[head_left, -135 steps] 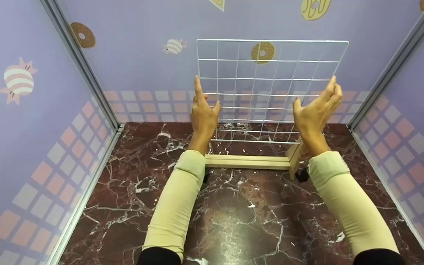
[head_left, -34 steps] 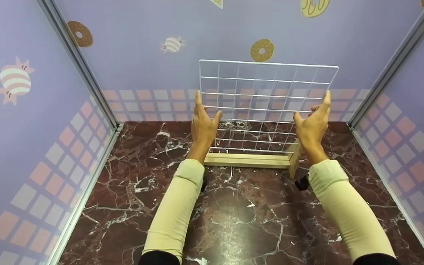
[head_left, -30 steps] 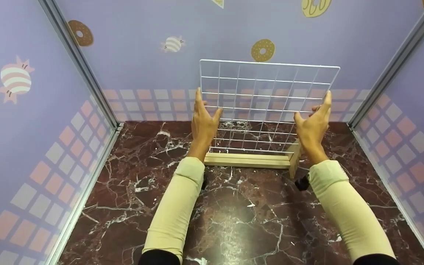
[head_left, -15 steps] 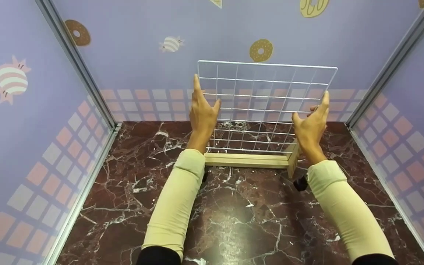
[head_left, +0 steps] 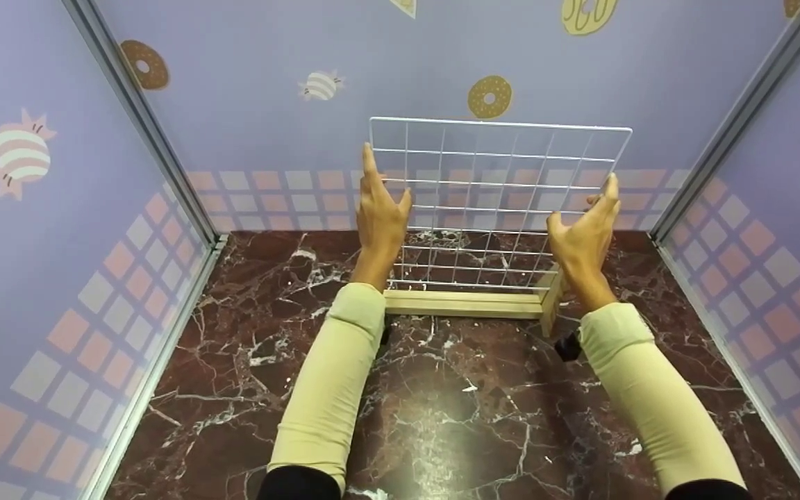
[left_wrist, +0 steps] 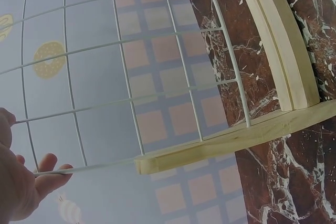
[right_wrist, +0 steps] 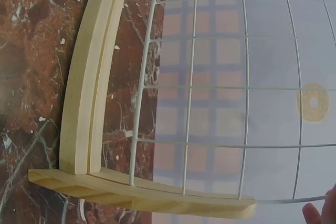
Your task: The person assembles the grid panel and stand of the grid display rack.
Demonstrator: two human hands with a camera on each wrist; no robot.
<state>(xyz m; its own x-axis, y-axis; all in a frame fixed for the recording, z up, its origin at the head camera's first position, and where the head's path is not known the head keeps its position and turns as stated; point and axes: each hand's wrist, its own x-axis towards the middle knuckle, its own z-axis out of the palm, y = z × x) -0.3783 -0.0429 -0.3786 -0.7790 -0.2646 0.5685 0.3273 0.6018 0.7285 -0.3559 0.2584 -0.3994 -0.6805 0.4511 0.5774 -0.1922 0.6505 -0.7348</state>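
A white wire grid panel (head_left: 471, 183) stands in a light wooden stand (head_left: 462, 304) with a grooved crossbar. My left hand (head_left: 380, 212) holds the panel's left side wire, thumb in front and index finger pointing up along the edge. In the left wrist view, the left fingers (left_wrist: 50, 179) curl around that wire above the end piece (left_wrist: 231, 142). On the opposite side, my right hand (head_left: 584, 236) grips the right side wire, thumb in front. The panel's lower side sits along the inner face of the right end piece (right_wrist: 131, 198), just behind the crossbar. The right wrist view mostly cuts off that hand.
Dark red marble-patterned tabletop (head_left: 442, 410) lies under the stand. Purple printed walls enclose it at the back (head_left: 247, 125) and both sides, meeting at grey metal corner posts (head_left: 143, 132). A small black object (head_left: 568, 345) shows under the right cuff.
Over the last several seconds the panel has come down into the wooden stand with both hands. Since about one second ago my left hand has slid a little up its side wire.
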